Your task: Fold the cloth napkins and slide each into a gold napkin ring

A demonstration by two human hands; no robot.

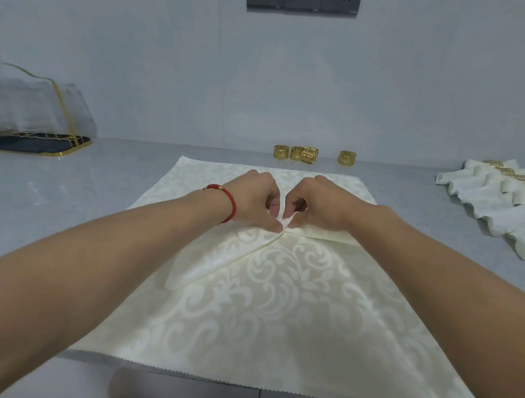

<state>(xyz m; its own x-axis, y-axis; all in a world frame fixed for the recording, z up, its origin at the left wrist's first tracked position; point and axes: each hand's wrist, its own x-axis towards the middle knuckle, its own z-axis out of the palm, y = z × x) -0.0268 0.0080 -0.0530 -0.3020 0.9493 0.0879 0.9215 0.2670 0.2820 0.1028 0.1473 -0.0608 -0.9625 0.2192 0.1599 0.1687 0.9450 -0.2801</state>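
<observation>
Pinching the napkin (279, 294) at its middle, both hands met knuckle to knuckle: left hand (252, 198) and right hand (314, 203) each had fingers curled, thumb and forefinger nipping a raised fold of cloth. Napkin lay flat on the grey table (66, 199), roughly square, edges running near-far and left-right, near edge hanging over the table's front. A crease ran diagonally from the pinch toward the near left. Left wrist wore a red bracelet (228, 201). Loose gold rings (296, 153) stood in a left-right row at the far edge, near the wall. Finished napkins (490, 198) in rings were lined up far right. A gold-framed holder (38, 112) sat far left.
</observation>
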